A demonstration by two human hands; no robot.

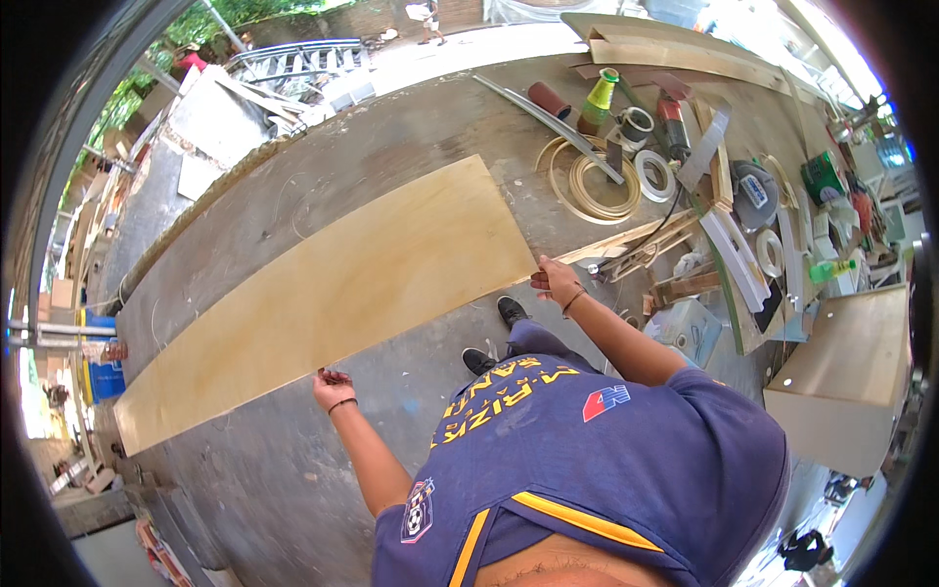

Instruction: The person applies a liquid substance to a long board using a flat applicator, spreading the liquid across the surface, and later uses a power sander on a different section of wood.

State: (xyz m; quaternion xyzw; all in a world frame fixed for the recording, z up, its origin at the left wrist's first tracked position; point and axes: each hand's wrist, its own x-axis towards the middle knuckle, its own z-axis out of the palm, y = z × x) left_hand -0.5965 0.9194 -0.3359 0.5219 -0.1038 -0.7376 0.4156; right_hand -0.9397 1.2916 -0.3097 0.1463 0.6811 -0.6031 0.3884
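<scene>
A long, pale yellow-brown plywood panel (333, 293) lies at a slant over the grey worktable, its far end reaching the left side. My left hand (335, 388) is closed at the panel's near long edge, fingers curled up against it. At the near right corner, my right hand (558, 282) grips the edge between thumb and fingers. The fingertips of both hands are partly hidden at the board's edge.
Rolled edge banding (592, 186), a green-yellow bottle (599, 98), a tape roll (654, 176) and a red power tool (672, 122) crowd the worktable (391, 147) at right. Long boards (685, 54) lie behind them. A blue drum (101, 367) stands at far left.
</scene>
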